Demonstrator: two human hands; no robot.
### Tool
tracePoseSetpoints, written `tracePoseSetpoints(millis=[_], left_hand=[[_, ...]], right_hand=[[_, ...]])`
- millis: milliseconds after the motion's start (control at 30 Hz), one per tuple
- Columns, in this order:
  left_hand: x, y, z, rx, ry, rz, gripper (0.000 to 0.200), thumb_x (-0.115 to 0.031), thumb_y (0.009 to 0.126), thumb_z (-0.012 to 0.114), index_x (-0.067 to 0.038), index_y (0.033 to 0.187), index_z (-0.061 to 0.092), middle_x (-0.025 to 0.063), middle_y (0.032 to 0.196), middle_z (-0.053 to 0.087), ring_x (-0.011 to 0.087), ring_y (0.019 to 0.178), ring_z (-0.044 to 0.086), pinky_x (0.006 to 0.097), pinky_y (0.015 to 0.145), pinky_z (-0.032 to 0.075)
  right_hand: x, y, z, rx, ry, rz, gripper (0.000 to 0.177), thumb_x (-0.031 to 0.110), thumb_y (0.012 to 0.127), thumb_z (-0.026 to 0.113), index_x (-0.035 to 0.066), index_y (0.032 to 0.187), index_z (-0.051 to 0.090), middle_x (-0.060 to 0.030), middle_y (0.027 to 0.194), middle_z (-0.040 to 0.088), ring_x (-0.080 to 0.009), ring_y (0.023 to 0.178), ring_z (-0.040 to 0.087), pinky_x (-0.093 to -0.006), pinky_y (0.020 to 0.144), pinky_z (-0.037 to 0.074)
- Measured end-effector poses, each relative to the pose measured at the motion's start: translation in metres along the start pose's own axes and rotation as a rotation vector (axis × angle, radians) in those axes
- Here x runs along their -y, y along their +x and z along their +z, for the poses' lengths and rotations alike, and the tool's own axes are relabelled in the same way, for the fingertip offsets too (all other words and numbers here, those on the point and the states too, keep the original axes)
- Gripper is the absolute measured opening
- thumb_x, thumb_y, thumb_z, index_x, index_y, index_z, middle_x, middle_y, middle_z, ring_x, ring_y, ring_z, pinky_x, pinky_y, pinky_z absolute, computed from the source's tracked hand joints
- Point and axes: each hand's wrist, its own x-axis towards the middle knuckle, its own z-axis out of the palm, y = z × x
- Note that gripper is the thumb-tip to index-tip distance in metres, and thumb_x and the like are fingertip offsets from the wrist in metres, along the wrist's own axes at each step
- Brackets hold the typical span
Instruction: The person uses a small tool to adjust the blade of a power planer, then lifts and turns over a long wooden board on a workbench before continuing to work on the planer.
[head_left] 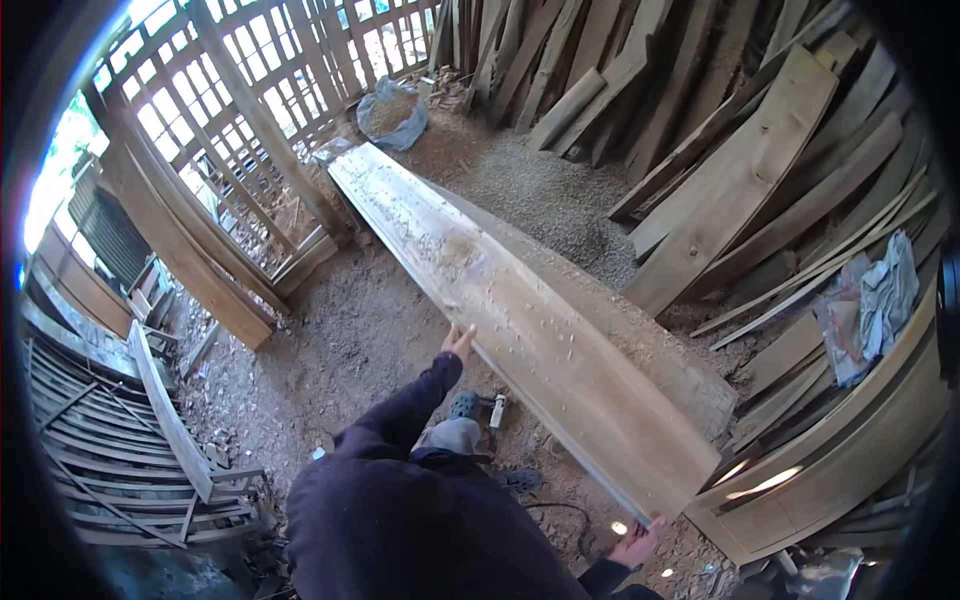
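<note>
A long, wide wooden plank (540, 330) slants from upper left to lower right, with wood shavings scattered along its top. My left hand (459, 342) grips its near long edge around the middle, the fingers partly hidden. At the plank's lower right corner, my right hand (637, 545) holds the edge from beside and below. Beneath the plank, a dusty wooden surface (690, 385) shows along the far side, littered with shavings.
Many boards (740, 180) lean against the wall at the back and right. A sack (392, 115) stands by the slatted fence (270, 70). A small white object (497, 411) lies near my feet. Curved wooden panels (800, 510) and a plastic sheet (870, 305) are on the right.
</note>
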Motion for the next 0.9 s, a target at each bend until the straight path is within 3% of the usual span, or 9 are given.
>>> tracePoseSetpoints(millis=[100,267,333,400,567,667,767,867,900], left_hand=[[-0.009,-0.055,0.026,-0.002,-0.002,-0.118,0.059,-0.027,0.093,0.06,0.002,0.139,0.034,0.0113,0.129,0.052,0.0171,0.114,0.05,0.0282,0.097,0.04],[-0.03,-0.079,0.051,0.078,0.223,-0.419,0.064,-0.034,0.093,0.058,0.003,0.14,0.034,0.01,0.125,0.056,0.0172,0.114,0.051,0.0272,0.097,0.04],[-0.043,-0.073,0.065,-0.024,0.158,-0.246,0.067,-0.042,0.093,0.055,0.002,0.14,0.035,0.0114,0.124,0.058,0.0195,0.117,0.052,0.0319,0.103,0.034],[0.052,-0.012,0.027,0.018,0.264,-0.045,0.074,-0.051,0.091,0.052,0.002,0.139,0.036,0.0151,0.127,0.058,0.026,0.124,0.049,0.0374,0.112,0.022],[-0.009,0.004,0.026,-0.096,0.652,-0.103,0.089,-0.061,0.086,0.052,0.004,0.142,0.029,0.0194,0.132,0.053,0.0345,0.13,0.042,0.039,0.116,0.009],[-0.026,-0.027,0.015,-0.232,0.625,-0.009,0.088,-0.06,0.087,0.051,0.003,0.144,0.026,0.0213,0.132,0.053,0.0325,0.131,0.041,0.0395,0.114,0.018],[0.056,-0.08,-0.032,-0.247,0.051,-0.126,0.089,-0.06,0.089,0.049,0.003,0.145,0.023,0.0221,0.135,0.049,0.0306,0.131,0.041,0.0389,0.11,0.028],[0.097,-0.173,-0.098,0.076,-0.026,-0.68,0.073,-0.063,0.09,0.046,-0.004,0.134,0.046,0.0164,0.126,0.052,0.0222,0.099,0.055,0.0331,0.081,0.046],[0.046,-0.214,-0.093,-0.005,-0.076,-0.768,0.069,-0.064,0.09,0.045,-0.008,0.13,0.05,0.014,0.121,0.055,0.0197,0.092,0.054,0.0308,0.076,0.044]], right_hand=[[0.045,-0.054,-0.004,-0.026,-0.11,0.14,0.061,0.045,0.089,0.059,0.015,0.137,0.036,-0.0108,0.127,0.049,-0.0249,0.116,0.049,-0.0513,0.089,0.044],[0.046,-0.088,-0.02,-0.012,-0.164,0.141,0.059,0.04,0.089,0.061,0.014,0.137,0.037,-0.0115,0.127,0.049,-0.0254,0.115,0.049,-0.0488,0.089,0.045],[0.029,-0.101,-0.025,-0.01,-0.15,0.145,0.059,0.038,0.089,0.061,0.013,0.136,0.038,-0.0118,0.127,0.049,-0.0256,0.115,0.05,-0.0478,0.089,0.046],[0.018,-0.114,-0.028,0.008,-0.147,0.136,0.058,0.035,0.088,0.062,0.012,0.136,0.038,-0.0121,0.127,0.049,-0.0258,0.115,0.05,-0.0468,0.089,0.046],[-0.003,-0.16,-0.032,0.023,-0.134,0.096,0.057,0.03,0.088,0.064,0.01,0.136,0.04,-0.0127,0.127,0.049,-0.0263,0.114,0.051,-0.0443,0.089,0.047],[-0.013,-0.185,-0.033,0.047,-0.11,0.037,0.057,0.026,0.087,0.066,0.009,0.135,0.04,-0.0132,0.127,0.049,-0.0267,0.114,0.051,-0.0428,0.088,0.048],[-0.023,-0.214,-0.026,0.103,-0.083,-0.05,0.056,0.023,0.087,0.067,0.008,0.135,0.041,-0.0136,0.127,0.049,-0.027,0.114,0.052,-0.0413,0.088,0.049],[-0.07,-0.218,-0.05,0.218,-0.165,-0.194,0.064,0.018,0.087,0.065,0.012,0.141,0.032,-0.0136,0.138,0.038,-0.0302,0.124,0.042,-0.0476,0.096,0.043],[-0.06,-0.248,-0.027,0.166,-0.136,-0.137,0.064,0.012,0.086,0.064,0.012,0.141,0.032,-0.012,0.133,0.044,-0.0276,0.119,0.046,-0.0465,0.094,0.044]])
